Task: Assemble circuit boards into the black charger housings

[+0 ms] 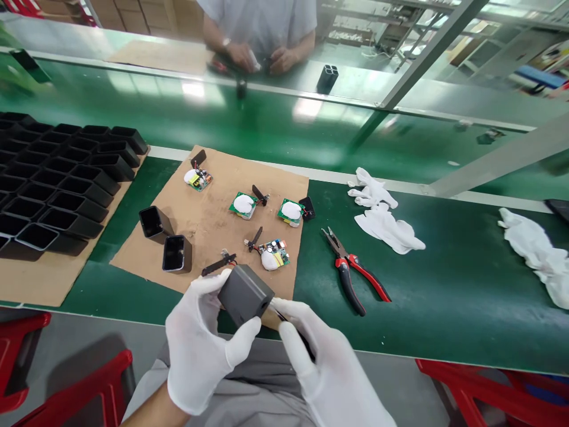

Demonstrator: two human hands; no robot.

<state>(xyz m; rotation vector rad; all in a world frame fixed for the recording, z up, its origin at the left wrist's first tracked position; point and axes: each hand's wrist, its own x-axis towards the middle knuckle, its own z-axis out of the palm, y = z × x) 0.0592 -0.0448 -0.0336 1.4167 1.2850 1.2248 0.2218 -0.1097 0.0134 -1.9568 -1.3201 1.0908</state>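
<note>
In the head view my left hand, in a white glove, grips a dark grey plastic housing tilted over the table's front edge. My right hand, gloved too, is closed around a slim dark tool whose tip meets the housing's right end; its exact kind is hidden by the fingers. Just behind the housing, a black end piece with wires shows. Two open black housings stand to the left on a cardboard sheet. Several circuit boards with white blobs and wired black pieces lie beyond.
Red-and-black pliers lie open on the green table, right of the cardboard. White gloves lie farther right. Rows of black housings fill the left side. Across a conveyor, a person works. Red stools stand below the table.
</note>
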